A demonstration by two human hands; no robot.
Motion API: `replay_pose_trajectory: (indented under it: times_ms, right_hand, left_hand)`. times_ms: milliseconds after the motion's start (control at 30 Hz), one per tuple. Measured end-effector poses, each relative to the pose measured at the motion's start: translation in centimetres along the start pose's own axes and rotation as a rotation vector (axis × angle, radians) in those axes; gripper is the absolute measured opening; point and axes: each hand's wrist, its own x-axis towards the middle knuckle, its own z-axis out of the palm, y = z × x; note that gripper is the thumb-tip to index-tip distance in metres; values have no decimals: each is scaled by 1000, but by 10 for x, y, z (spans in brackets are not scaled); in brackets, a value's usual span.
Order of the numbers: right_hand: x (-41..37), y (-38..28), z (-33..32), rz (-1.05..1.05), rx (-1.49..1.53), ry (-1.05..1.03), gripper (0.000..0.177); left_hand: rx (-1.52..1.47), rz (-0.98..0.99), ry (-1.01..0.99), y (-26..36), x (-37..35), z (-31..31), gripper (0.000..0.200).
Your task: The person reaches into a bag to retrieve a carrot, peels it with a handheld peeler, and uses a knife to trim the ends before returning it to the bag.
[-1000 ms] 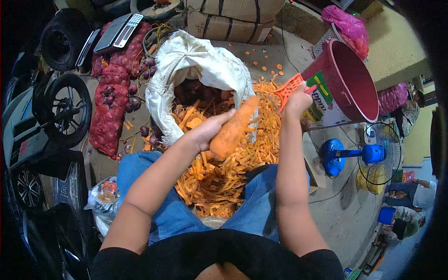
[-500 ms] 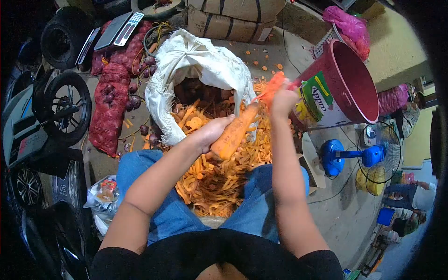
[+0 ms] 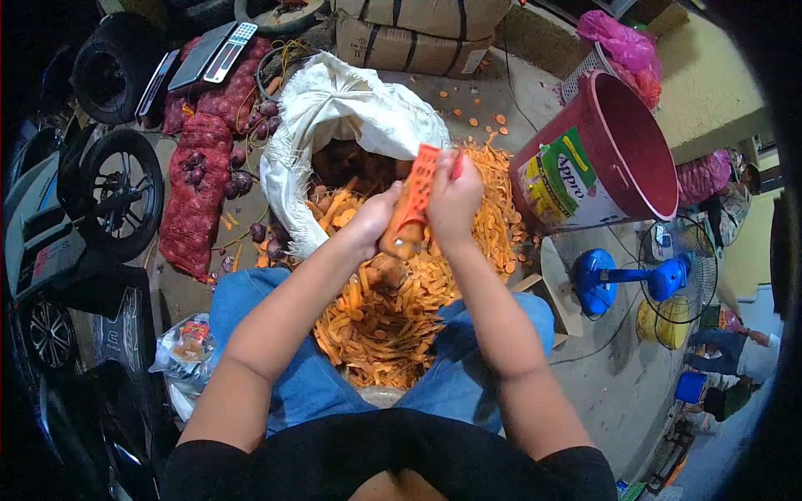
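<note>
The left hand (image 3: 374,224) clamps its fingers on the carrot (image 3: 404,243), the right hand (image 3: 456,200) its own round the peeler (image 3: 423,171) laid over it between them, so light, lengthwise strokes clear of the left fingertips should serve best.

"Appro" on bucket (image 3: 576,108) (green panel (image 3: 571,163))
</note>
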Motion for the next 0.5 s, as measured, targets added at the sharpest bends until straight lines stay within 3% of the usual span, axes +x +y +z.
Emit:
replay_pose_trajectory:
  times_ms: [33, 67, 133, 167, 233, 300, 333, 367, 400, 500]
  right_hand:
    - [13, 17, 3, 81, 74, 94, 20]
    - [28, 35, 1, 161, 148, 188, 20]
    - [58, 39, -27, 466, -11, 313, 21]
    - [71, 73, -37, 448, 5, 379, 21]
    - [74, 74, -42, 427, 24, 450, 22]
    - [68, 55, -41, 412, 530, 399, 21]
    - [61, 41, -34, 434, 526, 289, 20]
    - [49, 36, -22, 235, 463, 204, 20]
    - [34, 32, -10, 38, 399, 118, 20]
    - [-4, 6, 5, 0, 266, -40, 20]
  left_hand:
    - [179, 10, -46, -1, 1, -1, 38]
    - [161, -159, -47, 3, -12, 9, 39]
    - [143, -181, -56, 2, -26, 23, 40]
    - [127, -172, -73, 2, -29, 25, 40]
    - [38, -169, -106, 7, -31, 25, 39]
    - [-52, -159, -143, 11, -26, 21, 38]
    - [-52, -145, -60, 10, -17, 13, 37]
    - [-52, -132, 26, 9, -8, 4, 35]
    - [-95, -114, -38, 7, -1, -3, 34]
    - [-256, -8, -62, 0, 9, -7, 34]
